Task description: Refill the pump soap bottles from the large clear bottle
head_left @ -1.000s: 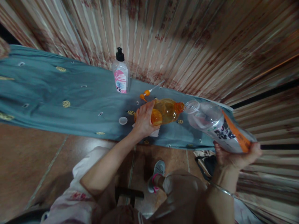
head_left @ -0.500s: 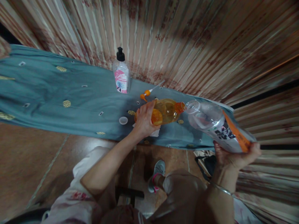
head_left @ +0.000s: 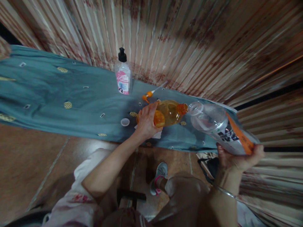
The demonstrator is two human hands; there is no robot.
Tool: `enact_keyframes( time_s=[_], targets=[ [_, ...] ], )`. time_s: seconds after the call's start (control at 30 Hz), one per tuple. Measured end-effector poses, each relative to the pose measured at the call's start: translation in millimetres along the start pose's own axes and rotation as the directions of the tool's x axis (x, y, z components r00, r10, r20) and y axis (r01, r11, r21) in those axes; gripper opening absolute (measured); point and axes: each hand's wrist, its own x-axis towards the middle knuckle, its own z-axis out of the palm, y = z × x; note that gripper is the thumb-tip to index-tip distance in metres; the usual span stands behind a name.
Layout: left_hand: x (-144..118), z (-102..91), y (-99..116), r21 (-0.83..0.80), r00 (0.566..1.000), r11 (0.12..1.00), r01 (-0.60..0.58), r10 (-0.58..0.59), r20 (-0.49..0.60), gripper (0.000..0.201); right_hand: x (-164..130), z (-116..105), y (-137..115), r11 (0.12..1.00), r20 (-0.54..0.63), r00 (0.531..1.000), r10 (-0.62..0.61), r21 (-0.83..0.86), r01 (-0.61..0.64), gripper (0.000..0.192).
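My left hand (head_left: pixel 148 123) is wrapped round an orange see-through bottle (head_left: pixel 169 113), which tilts with its open neck to the right. In my right hand (head_left: pixel 236 159) is a large clear plastic bottle (head_left: pixel 211 119) with an orange label, its mouth pointing left. The two mouths meet, or nearly so; I cannot tell whether they touch. Beyond my left hand an orange pump top (head_left: pixel 148 94) with a thin tube lies on the cloth. A small white cap (head_left: pixel 125 122) rests left of that hand. Something white (head_left: pixel 157 135) shows partly beneath it.
A clear pump bottle (head_left: pixel 123 78) with a pink label and black top stands at the back of the table with a teal cloth (head_left: pixel 90 101). Pleated curtains (head_left: pixel 146 41) hang behind and to the right. A dark bag (head_left: pixel 210 167) is on the floor below the right end.
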Motion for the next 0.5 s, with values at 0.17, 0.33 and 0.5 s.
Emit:
enact_keyframes(
  time_s=[0.17, 0.33, 0.5],
  targets=[
    [-0.2, 0.9, 0.0, -0.001, 1.0, 1.0, 0.004, -0.004, -0.005, 0.098, -1.4, 0.6, 0.0, 1.0, -0.006, 1.0, 0.005, -0.003, -0.005, 0.063],
    [-0.5, 0.3, 1.4, -0.008, 1.0, 1.0, 0.027, -0.027, 0.012, 0.098, -3.0, 3.3, -0.5, 1.0, -0.009, 1.0, -0.009, -0.008, 0.009, 0.061],
    [-0.1, -0.7, 2.4, -0.006, 1.0, 1.0, 0.028, -0.028, 0.01, 0.099, -3.4, 4.3, -0.5, 0.998, 0.043, 0.998, -0.046, 0.038, 0.045, 0.056]
  ],
)
